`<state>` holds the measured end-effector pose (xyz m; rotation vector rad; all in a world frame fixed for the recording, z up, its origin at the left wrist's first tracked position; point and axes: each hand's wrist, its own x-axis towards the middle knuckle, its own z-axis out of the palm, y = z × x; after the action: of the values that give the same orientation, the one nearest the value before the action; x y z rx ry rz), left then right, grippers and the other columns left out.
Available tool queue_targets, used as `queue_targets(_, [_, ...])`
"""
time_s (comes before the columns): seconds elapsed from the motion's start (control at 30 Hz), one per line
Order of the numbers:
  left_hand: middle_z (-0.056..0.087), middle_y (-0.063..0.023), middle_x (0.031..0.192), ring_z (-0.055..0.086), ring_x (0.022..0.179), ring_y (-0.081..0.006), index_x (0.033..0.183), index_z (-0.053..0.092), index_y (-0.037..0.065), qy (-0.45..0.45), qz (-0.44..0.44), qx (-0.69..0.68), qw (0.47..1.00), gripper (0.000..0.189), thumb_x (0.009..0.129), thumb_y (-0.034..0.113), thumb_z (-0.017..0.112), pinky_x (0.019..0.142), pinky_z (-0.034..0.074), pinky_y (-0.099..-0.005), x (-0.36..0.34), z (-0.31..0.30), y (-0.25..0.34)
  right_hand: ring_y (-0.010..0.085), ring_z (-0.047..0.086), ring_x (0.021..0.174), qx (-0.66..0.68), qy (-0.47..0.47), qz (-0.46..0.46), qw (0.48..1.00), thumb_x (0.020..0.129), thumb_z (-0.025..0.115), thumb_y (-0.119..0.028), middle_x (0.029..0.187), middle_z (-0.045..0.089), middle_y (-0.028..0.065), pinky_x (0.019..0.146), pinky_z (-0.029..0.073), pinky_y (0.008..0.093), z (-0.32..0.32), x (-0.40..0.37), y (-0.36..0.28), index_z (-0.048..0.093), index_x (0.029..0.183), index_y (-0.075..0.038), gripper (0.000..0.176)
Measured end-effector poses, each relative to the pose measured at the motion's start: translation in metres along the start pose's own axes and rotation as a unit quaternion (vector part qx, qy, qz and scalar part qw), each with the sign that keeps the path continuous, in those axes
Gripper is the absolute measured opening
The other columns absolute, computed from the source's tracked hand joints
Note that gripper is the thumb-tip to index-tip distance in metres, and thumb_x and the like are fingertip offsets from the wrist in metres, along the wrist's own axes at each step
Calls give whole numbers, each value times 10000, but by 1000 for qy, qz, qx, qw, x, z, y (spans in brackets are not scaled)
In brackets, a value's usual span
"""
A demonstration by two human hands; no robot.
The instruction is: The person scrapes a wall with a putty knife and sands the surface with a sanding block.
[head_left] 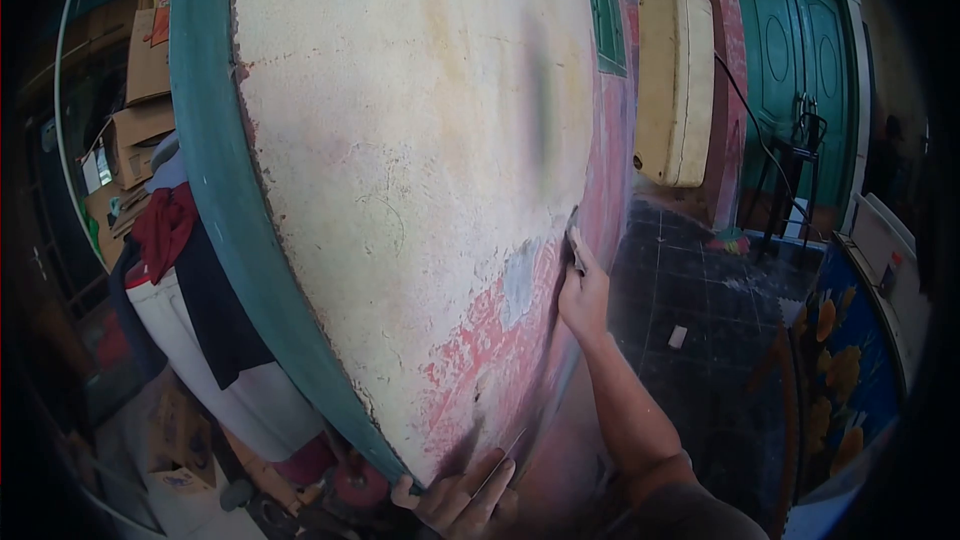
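Observation:
In front of me stands a wall with worn cream paint over pink, and a grey patch low on its right side. My right hand is raised to the wall's right corner, its fingers closed round something small and dark at the surface. What that is, I cannot make out. Low at the wall's bottom edge is my left hand, bent round a thin, flat piece whose edge shows between the fingers. The thumb lies near the teal frame. Most of the thin piece is hidden.
Left of the frame, dark and red clothes hang over a white container, with cardboard boxes behind. On the right are a cream box-shaped unit, a teal double door, a black stool and a dark tiled floor with a small pale block.

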<state>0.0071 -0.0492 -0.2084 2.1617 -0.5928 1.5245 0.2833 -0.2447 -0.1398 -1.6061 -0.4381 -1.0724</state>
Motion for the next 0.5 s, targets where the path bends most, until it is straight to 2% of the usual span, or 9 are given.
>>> queue_targets(0.03, [775, -121, 1231, 738, 863, -251, 1304, 785, 61, 1, 1, 1, 1000, 346, 1020, 210, 655, 1180, 383, -469, 0, 0, -1, 446, 549, 1462, 26, -21, 60, 998, 924, 505, 120, 1535, 585, 313, 1235, 425, 430, -3, 0, -7, 617, 1467, 66, 557])
queue_targets(0.07, [775, -120, 1229, 737, 862, -250, 1303, 786, 62, 3, 3, 2, 1000, 345, 1020, 210, 655, 1181, 381, -470, 0, 0, -2, 446, 554, 1457, 9, -26, 1, 1000, 919, 502, 121, 1535, 584, 313, 1235, 425, 430, -6, -3, -18, 615, 1467, 71, 563])
queue_targets(0.13, [776, -116, 1224, 735, 859, -247, 1302, 787, 64, 4, 4, 3, 1000, 344, 1019, 210, 655, 1182, 378, -471, -1, 1, -3, 445, 565, 1448, -29, -36, -111, 993, 908, 494, 124, 1536, 583, 313, 1234, 426, 429, -6, -9, -82, 609, 1468, 79, 573])
queue_targets(0.23, [777, -111, 1217, 732, 855, -243, 1300, 788, 68, 3, 3, 3, 1000, 342, 1018, 211, 655, 1185, 374, -474, -2, 2, -3, 462, 561, 1441, -68, -46, -255, 963, 887, 479, 132, 1542, 565, 328, 1229, 431, 434, -5, -21, -116, 606, 1477, 68, 606])
queue_targets(0.33, [778, -106, 1210, 730, 850, -239, 1297, 789, 72, -2, 2, 0, 1000, 341, 1017, 211, 655, 1188, 369, -476, 0, -1, -2, 466, 552, 1448, -63, 2, -175, 982, 865, 475, 128, 1541, 565, 327, 1235, 423, 442, 4, -12, -49, 612, 1475, 58, 629])
queue_targets(0.37, [778, -104, 1207, 729, 849, -237, 1297, 789, 73, -1, 2, 0, 1000, 340, 1016, 211, 655, 1189, 368, -477, -1, -1, -2, 441, 539, 1471, -19, 8, -93, 995, 850, 472, 122, 1538, 576, 313, 1250, 402, 439, 5, -8, -25, 624, 1471, 48, 643])
queue_targets(0.47, [780, -99, 1200, 726, 844, -233, 1294, 790, 77, 2, 1, 1, 1000, 338, 1015, 212, 655, 1191, 363, -479, -1, -1, -2, 421, 555, 1466, 4, -8, 34, 999, 854, 495, 102, 1522, 601, 299, 1256, 392, 441, 2, -10, -5, 631, 1472, 30, 637])
queue_targets(0.5, [780, -97, 1198, 725, 843, -232, 1294, 791, 78, 3, 3, 1, 1000, 338, 1015, 212, 655, 1192, 362, -480, -2, -2, -3, 419, 560, 1463, -13, -12, -50, 999, 866, 504, 96, 1519, 604, 298, 1254, 393, 445, 1, -11, -26, 641, 1465, 24, 618])
